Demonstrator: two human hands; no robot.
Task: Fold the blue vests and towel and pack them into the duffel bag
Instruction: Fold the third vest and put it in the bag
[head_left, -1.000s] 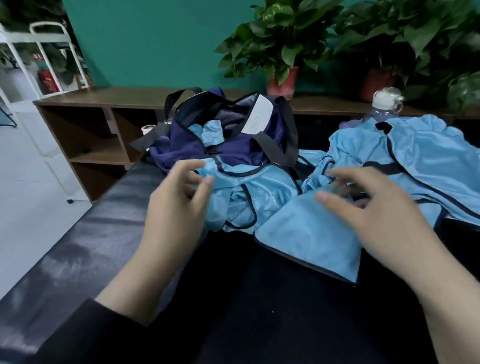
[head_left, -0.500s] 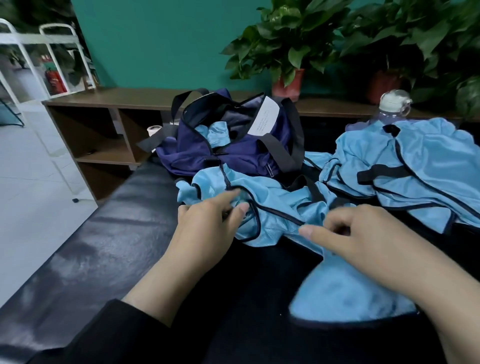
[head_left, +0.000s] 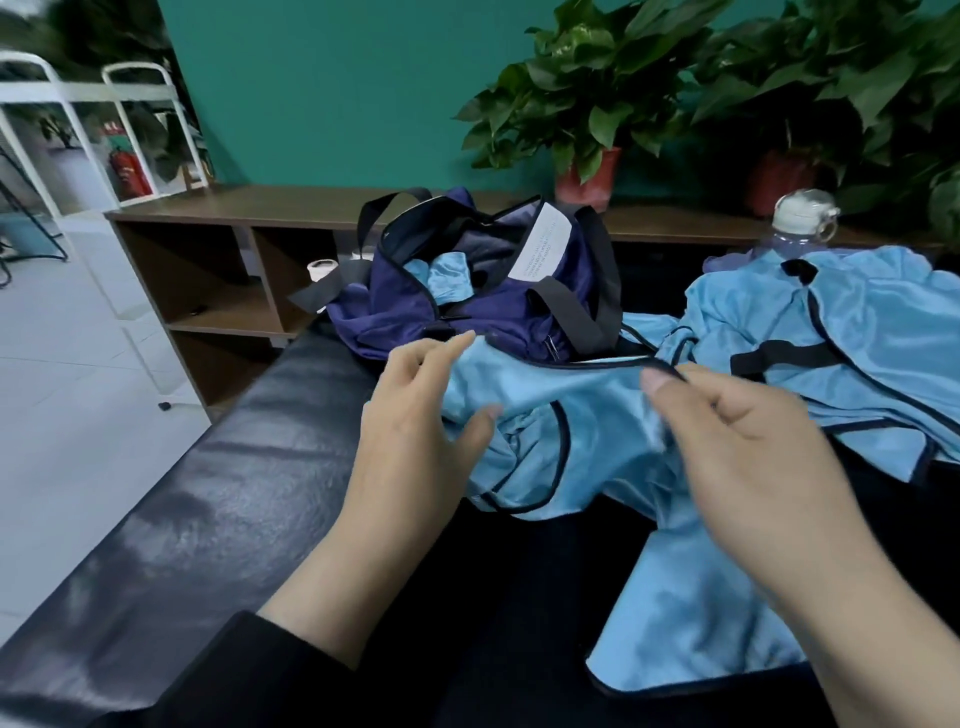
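A light-blue vest (head_left: 561, 410) with dark trim is stretched between my hands over the black bench. My left hand (head_left: 410, 431) pinches its left edge between thumb and fingers. My right hand (head_left: 748, 457) grips its right edge near the dark trim. Its lower part (head_left: 691, 629) hangs toward me. The navy duffel bag (head_left: 467, 306) stands open behind it, with a piece of blue cloth (head_left: 441, 273) inside. More blue vests (head_left: 857, 353) lie in a heap at the right.
The black padded bench (head_left: 218, 509) runs toward me, with floor past its left edge. A clear bottle (head_left: 800, 228) with a white cap stands behind the heap. A brown shelf (head_left: 208, 260) and potted plants (head_left: 587, 114) line the green wall.
Both hands have taken hold of the vest and lifted it, spreading its top edge between them. The view has shifted a little closer to the bag.
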